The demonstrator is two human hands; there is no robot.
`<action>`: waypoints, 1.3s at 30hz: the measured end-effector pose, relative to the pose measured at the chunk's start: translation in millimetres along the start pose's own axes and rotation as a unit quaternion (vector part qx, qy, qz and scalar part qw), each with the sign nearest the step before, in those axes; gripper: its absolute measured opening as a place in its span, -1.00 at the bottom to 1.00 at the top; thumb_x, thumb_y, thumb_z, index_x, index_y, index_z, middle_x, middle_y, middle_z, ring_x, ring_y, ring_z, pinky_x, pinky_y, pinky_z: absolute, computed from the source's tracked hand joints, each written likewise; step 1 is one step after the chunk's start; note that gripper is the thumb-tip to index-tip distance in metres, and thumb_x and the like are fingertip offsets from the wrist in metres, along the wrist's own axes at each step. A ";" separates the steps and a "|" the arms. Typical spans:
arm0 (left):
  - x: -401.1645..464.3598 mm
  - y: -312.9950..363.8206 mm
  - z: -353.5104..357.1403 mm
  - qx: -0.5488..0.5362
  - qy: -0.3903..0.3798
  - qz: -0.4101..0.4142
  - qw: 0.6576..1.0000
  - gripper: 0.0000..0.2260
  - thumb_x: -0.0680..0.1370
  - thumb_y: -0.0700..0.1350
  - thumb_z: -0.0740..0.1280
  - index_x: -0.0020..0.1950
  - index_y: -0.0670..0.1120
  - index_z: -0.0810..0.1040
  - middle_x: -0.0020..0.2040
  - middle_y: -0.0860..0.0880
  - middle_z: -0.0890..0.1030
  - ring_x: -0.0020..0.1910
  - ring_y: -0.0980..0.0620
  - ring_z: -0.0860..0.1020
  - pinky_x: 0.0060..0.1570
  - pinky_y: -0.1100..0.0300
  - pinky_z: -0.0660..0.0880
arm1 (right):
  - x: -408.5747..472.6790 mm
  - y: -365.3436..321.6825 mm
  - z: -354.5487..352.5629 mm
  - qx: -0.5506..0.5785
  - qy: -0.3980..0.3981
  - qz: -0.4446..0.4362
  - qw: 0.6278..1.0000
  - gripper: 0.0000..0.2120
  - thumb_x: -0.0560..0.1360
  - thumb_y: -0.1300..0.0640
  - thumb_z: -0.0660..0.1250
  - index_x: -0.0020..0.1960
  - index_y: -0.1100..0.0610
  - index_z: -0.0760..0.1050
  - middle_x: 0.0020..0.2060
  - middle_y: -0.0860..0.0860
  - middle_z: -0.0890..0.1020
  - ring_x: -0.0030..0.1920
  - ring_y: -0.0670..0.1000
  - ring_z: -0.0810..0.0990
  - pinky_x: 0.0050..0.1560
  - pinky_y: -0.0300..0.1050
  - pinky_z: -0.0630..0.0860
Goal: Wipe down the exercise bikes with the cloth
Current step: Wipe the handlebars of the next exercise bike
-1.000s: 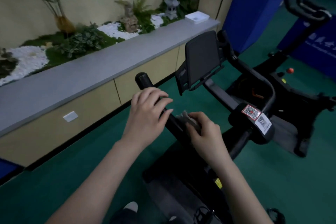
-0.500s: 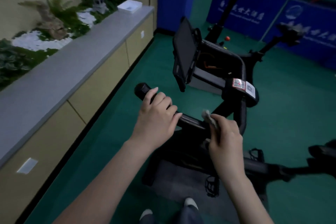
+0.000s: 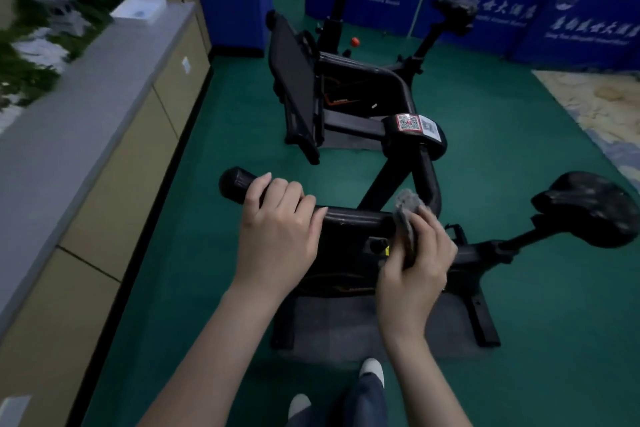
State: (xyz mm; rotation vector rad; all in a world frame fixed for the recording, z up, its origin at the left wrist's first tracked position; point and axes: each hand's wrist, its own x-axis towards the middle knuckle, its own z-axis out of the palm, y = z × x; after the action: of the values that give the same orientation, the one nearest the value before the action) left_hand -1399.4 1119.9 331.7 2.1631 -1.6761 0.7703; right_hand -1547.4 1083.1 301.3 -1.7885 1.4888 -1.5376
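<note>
Floor (image 3: 519, 156): green carpet. Bench (image 3: 86, 87): grey top, tan cabinet fronts, along the left, cut off by the frame; plants behind it blurred. Exercise bike (image 3: 398, 180): black, its lower frame partly hidden behind the person's arms. Saddle (image 3: 585, 208): dark, detail hard to make out. Screen (image 3: 294, 87): seen edge-on. Handlebar (image 3: 356, 215): horizontal. Left hand (image 3: 277, 236): curled over the handlebar near its end cap. Right hand (image 3: 415, 260): grips the cloth (image 3: 407, 215) against the handlebar's bend; cloth mostly covered by fingers.

Saddle (image 3: 585, 208) right of handlebar (image 3: 356, 217)
</note>
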 end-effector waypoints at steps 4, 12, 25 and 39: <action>0.0 -2.1 1.4 -0.004 0.010 0.008 1.000 -0.72 0.61 0.02 0.17 -0.12 -0.06 0.60 -0.16 0.00 0.57 -0.06 -0.05 0.52 0.32 0.06 0.16 | -1.9 -0.1 6.2 0.038 0.052 0.081 0.995 -0.80 0.51 0.37 0.31 0.13 0.30 0.50 0.08 0.17 0.45 0.12 0.09 0.48 0.16 -0.42 0.36; -1.1 -6.0 -0.6 -0.009 -0.002 0.032 0.999 -0.74 0.61 -0.04 0.15 -0.06 -0.08 0.60 -0.12 -0.02 0.58 0.00 -0.08 0.52 0.32 0.04 0.15 | -27.8 -31.9 32.7 0.049 -0.050 -0.028 0.997 -0.79 0.48 0.29 0.30 0.09 0.25 0.57 0.00 -0.01 0.43 0.05 0.04 0.48 0.16 -0.30 0.39; -0.9 -7.5 -4.9 -0.022 -0.025 0.033 0.999 -0.77 0.59 -0.08 0.17 -0.03 -0.08 0.61 -0.11 0.00 0.58 0.01 -0.07 0.52 0.34 0.05 0.12 | -41.1 -26.3 31.2 0.085 -0.027 0.043 0.995 -0.85 0.49 0.39 0.32 0.04 0.30 0.53 -0.02 0.12 0.50 0.03 -0.21 0.47 0.09 -0.44 0.36; -0.7 -5.3 -3.9 -0.013 -0.024 0.024 0.999 -0.77 0.59 -0.08 0.17 -0.05 -0.06 0.62 -0.11 0.00 0.58 0.00 -0.06 0.52 0.35 0.05 0.11 | -23.9 -55.5 41.0 0.481 -0.167 0.560 0.654 -0.79 0.59 0.35 0.18 0.21 0.37 0.40 -0.05 0.33 0.57 -0.03 0.23 0.58 0.11 0.18 0.50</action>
State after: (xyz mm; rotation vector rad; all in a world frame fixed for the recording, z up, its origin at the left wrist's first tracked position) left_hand -1395.4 1124.0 335.0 2.1462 -1.7583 0.7115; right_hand -1482.1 1110.6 318.9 -0.2674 0.8693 -0.8641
